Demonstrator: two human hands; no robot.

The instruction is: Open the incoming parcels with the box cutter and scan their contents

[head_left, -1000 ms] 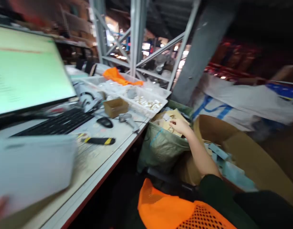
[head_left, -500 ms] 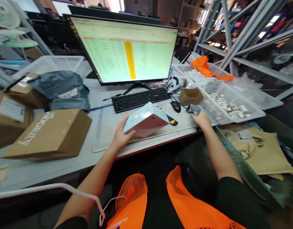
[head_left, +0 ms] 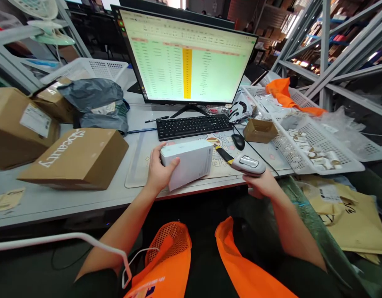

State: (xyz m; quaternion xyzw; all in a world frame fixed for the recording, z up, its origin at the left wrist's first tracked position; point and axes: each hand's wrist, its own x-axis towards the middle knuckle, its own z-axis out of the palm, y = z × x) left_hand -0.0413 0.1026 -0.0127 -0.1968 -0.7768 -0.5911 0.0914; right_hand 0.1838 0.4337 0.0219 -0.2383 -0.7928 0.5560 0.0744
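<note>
My left hand (head_left: 161, 169) grips the near left end of a white box (head_left: 189, 163), thumb on its side, over the desk's front edge. A printed label area shows on the box's right end. In my right hand (head_left: 262, 183) is a grey barcode scanner (head_left: 249, 164), its head turned left toward the box and its cable running back across the desk. Just behind the scanner lies a yellow and black utility knife (head_left: 223, 154), partly covered by it. A black mouse (head_left: 238, 141) and a small open cardboard box (head_left: 259, 130) stand further back.
A monitor (head_left: 191, 62) stands behind a black keyboard (head_left: 194, 126). Cardboard boxes (head_left: 76, 159) and a grey plastic parcel (head_left: 99, 103) crowd the left. White baskets (head_left: 343, 165) of small items sit right, above a green sack (head_left: 315, 219) with yellow envelopes (head_left: 355, 215).
My right hand has left the sack, picked up the scanner from the desk and brought it toward the box. My left hand has turned the white box upright. The view has swung left.
</note>
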